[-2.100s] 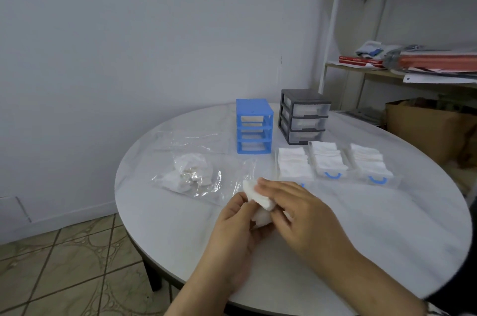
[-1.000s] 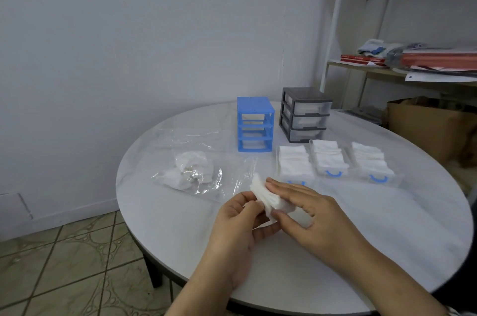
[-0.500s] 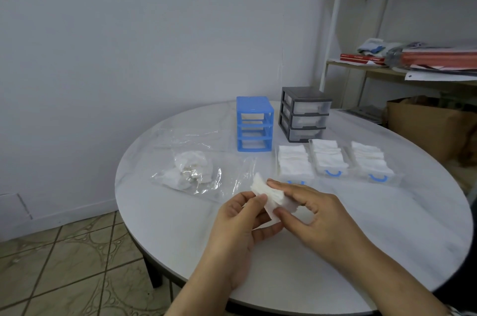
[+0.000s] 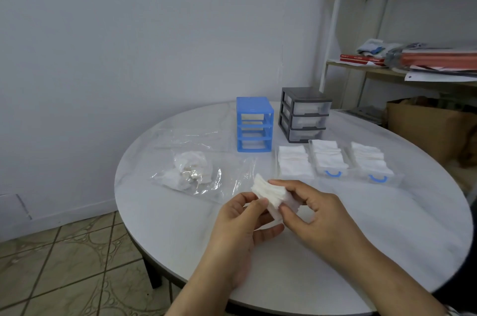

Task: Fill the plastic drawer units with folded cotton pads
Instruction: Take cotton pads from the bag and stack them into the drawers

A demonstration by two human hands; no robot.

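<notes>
Right now both hands are working a small stack of cotton pads (image 4: 268, 193) just above the round white table (image 4: 387, 238), well in front of the blue drawer unit (image 4: 254, 124). The left hand (image 4: 240, 228) is pinching the stack's near-left edge between thumb and fingers, and the right hand (image 4: 317, 212) is gripping its right side, with the forefinger lying over the top and the thumb pressing from below. The pads are fanning out slightly between the two grips. The blue drawer unit is standing upright towards the far side of the table with its three slots showing no drawers. Just to the right of it, a grey drawer unit (image 4: 304, 114) is standing with three clear drawers pushed in. In front of the blue unit and to its right, three clear drawers (image 4: 335, 160) are sitting side by side on the tabletop, each one holding white folded pads; blue handles are showing on the two further right. To the left of the blue unit and nearer the person, a crumpled clear plastic bag (image 4: 193, 173) is lying flat with more white pads bunched inside it.
</notes>
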